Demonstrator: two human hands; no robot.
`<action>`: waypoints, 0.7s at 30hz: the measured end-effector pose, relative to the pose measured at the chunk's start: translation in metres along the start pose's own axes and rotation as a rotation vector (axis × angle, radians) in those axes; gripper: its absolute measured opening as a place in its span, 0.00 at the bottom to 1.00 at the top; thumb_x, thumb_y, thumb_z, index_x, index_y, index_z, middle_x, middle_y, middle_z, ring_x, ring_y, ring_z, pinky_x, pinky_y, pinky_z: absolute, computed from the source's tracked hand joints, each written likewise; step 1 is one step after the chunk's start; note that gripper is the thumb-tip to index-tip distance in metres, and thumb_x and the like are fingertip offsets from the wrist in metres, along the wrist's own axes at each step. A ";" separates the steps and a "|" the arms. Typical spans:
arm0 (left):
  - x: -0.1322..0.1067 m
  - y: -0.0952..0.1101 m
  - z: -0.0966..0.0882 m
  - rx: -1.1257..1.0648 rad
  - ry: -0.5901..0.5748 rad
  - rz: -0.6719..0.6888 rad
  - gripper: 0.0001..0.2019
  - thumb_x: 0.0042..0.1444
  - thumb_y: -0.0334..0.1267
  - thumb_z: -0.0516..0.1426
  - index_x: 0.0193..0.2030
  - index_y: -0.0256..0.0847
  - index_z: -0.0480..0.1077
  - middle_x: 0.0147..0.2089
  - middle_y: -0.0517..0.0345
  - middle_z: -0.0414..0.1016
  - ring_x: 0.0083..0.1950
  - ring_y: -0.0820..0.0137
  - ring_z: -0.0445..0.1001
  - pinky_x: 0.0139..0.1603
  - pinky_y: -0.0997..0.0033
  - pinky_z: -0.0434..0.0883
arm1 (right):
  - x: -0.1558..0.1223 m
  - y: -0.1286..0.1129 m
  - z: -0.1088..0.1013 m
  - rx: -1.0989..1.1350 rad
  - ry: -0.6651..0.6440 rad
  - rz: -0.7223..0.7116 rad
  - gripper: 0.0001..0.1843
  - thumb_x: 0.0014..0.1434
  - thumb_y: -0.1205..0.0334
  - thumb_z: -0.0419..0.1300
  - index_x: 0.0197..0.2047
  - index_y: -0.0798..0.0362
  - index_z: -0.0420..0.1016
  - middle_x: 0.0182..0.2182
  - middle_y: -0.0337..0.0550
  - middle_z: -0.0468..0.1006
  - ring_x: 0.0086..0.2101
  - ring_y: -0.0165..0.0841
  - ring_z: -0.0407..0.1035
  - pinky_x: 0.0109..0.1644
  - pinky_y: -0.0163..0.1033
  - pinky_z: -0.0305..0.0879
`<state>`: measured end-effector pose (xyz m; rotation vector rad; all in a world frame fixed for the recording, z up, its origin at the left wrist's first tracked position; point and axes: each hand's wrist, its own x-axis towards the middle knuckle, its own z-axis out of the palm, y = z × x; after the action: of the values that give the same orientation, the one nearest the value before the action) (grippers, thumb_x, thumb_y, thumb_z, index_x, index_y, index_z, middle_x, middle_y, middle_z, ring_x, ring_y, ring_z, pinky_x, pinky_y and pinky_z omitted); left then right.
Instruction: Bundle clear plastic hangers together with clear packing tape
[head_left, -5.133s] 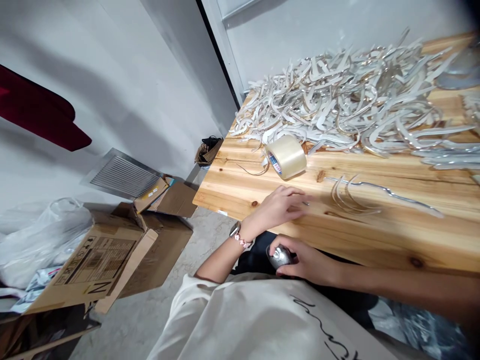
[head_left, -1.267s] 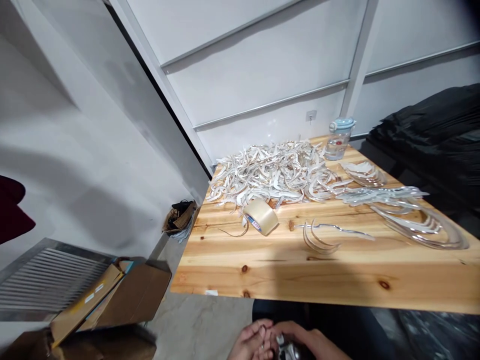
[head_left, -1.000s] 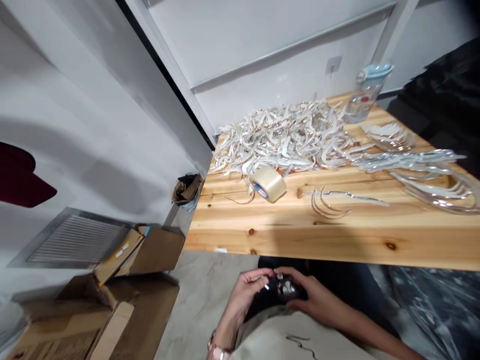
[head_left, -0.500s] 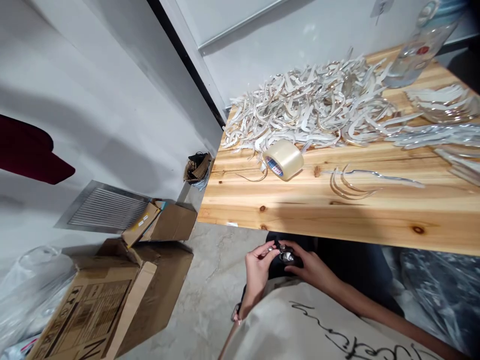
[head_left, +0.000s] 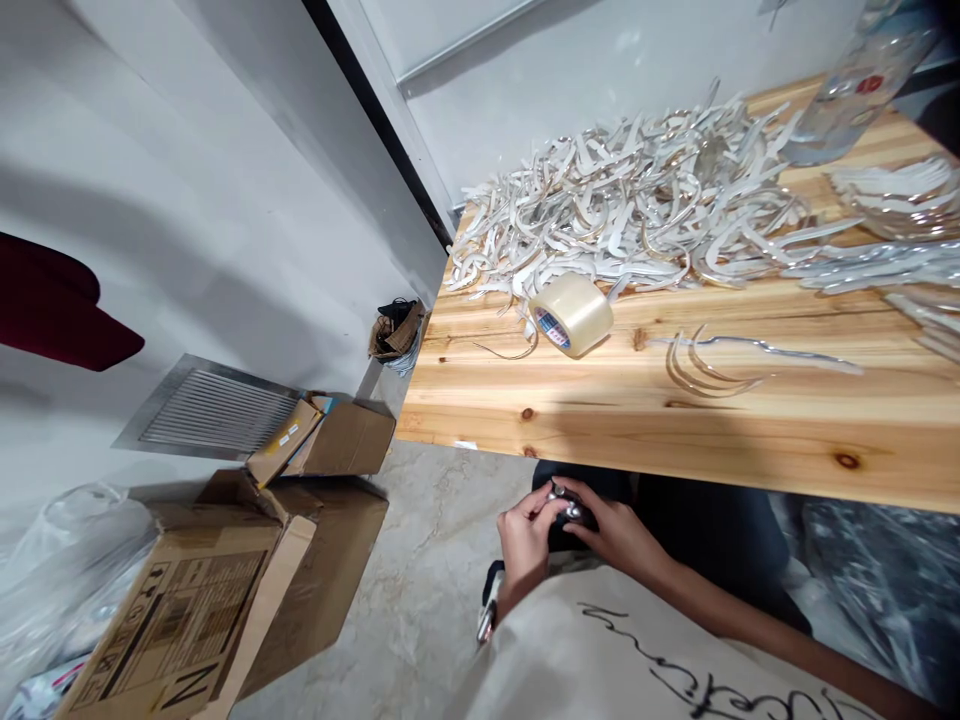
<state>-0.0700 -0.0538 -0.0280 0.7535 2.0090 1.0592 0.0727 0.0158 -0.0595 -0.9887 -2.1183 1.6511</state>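
table: pale pine table [head_left: 600,420], knots showing along its near edge
far left corner: heap of white curved strips [head_left: 622,205], spreading along the far edge
in front of the heap: roll of clear tape [head_left: 571,314] lying tilted, touching the heap's near fringe
middle, toward the near edge: a few thin curved wires [head_left: 705,365], well apart from the tape
far right corner: clear bottle [head_left: 851,85], upright
right edge: stacks of clear curved pieces [head_left: 892,230]

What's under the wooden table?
Under the wooden table, both hands work together: the left hand and right hand pinch a small shiny metal thing. Fingers cover most of it. Dark trousers show behind.
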 end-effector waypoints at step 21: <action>0.000 -0.004 -0.037 -0.467 -0.305 -0.181 0.26 0.58 0.54 0.56 0.56 0.37 0.71 0.52 0.45 0.76 0.49 0.62 0.75 0.48 0.65 0.72 | 0.018 0.008 0.019 0.477 -0.082 -0.041 0.37 0.55 0.57 0.64 0.64 0.47 0.55 0.63 0.54 0.66 0.57 0.42 0.67 0.58 0.51 0.66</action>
<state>-0.1008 -0.0722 -0.0166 0.4424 1.4648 1.1675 0.0508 0.0139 -0.0759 -0.7304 -1.6489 2.0671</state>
